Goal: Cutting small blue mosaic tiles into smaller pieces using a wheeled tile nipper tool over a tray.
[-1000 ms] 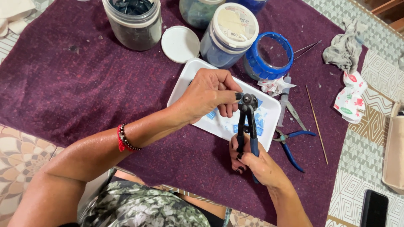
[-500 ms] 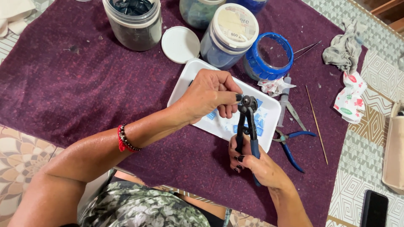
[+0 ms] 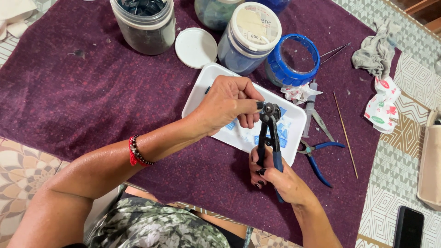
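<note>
Nippers (image 3: 270, 138) sit at frame centre, over the right part of the white tray (image 3: 202, 92): dark metal wheeled head, two long handles, blue grip showing on one. We hold the handles in our right hand (image 3: 278, 177), fingers wrapped around both, handles squeezed close together. Our left hand (image 3: 227, 103) is closed at the nipper head, fingertips pinched right against the wheels; we cannot tell what piece, if any, sits between them, it is hidden by the fingers.

Tray is shallow, rectangular, rounded corners, matte white; small light-blue tile chips (image 3: 282, 133) lie in it beside the nipper handles.

Upper frame, containers on a purple fuzzy cloth (image 3: 82, 92):
- clear jar (image 3: 144, 25), upper left, open, filled with dark pieces
- round white lid (image 3: 196, 47) lying flat just beside it
- clear tub with cream lid (image 3: 250, 36), closed, bluish contents
- blue-rimmed open jar (image 3: 294, 59), right of the tub, looks see-through; contents unclear
- greenish jar (image 3: 216, 11) at the top edge, cut off

Right of the tray: blue-handled pliers (image 3: 317, 156), a syringe-like tube (image 3: 310, 110), a thin wooden stick (image 3: 345, 135), crumpled paper (image 3: 298, 92). Grey rag (image 3: 374, 48) and a printed white cloth (image 3: 381, 105) lie at the right edge of the cloth. Black phone (image 3: 409, 227) lower right, on a patterned surface.

Red and dark bead bracelets (image 3: 135, 151) on our left wrist.
</note>
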